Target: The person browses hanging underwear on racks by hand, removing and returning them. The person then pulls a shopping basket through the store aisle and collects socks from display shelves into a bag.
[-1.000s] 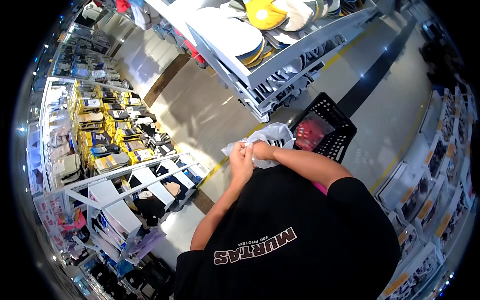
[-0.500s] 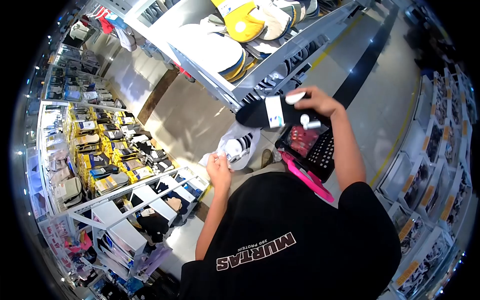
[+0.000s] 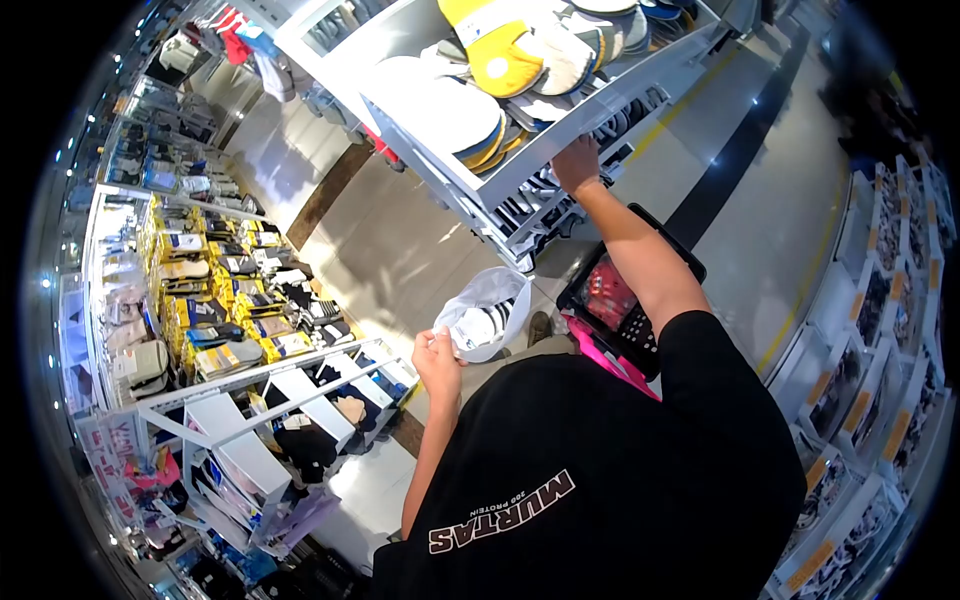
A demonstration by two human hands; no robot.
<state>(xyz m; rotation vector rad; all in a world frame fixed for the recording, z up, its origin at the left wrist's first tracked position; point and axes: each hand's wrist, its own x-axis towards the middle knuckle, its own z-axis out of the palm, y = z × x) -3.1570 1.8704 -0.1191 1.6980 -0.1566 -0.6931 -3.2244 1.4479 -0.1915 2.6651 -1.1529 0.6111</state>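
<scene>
My left hand [image 3: 437,362] is closed on the rim of a translucent white plastic bag [image 3: 497,290], holding its mouth up. Striped black-and-white socks [image 3: 486,328] lie inside the bag. Reaching forward, my right hand [image 3: 577,166] is at the front edge of a white display bin [image 3: 470,193], by the hanging black-and-white socks [image 3: 530,212] below it. Its fingertips are hidden there, so their grip does not show. Above, the bin holds grey and white socks, with a yellow sock [image 3: 492,55] on top.
A black basket [image 3: 690,262] with a pink handle [image 3: 610,352] and a red packet [image 3: 607,292] stands at my right front. Packed socks [image 3: 210,290] fill a rack on the left. Stocked white shelves [image 3: 850,400] line the right side.
My right hand has moved forward and up to the bin edge; the black sock it held is out of sight. My left hand still holds the bag, which now hangs wider at the mouth.
</scene>
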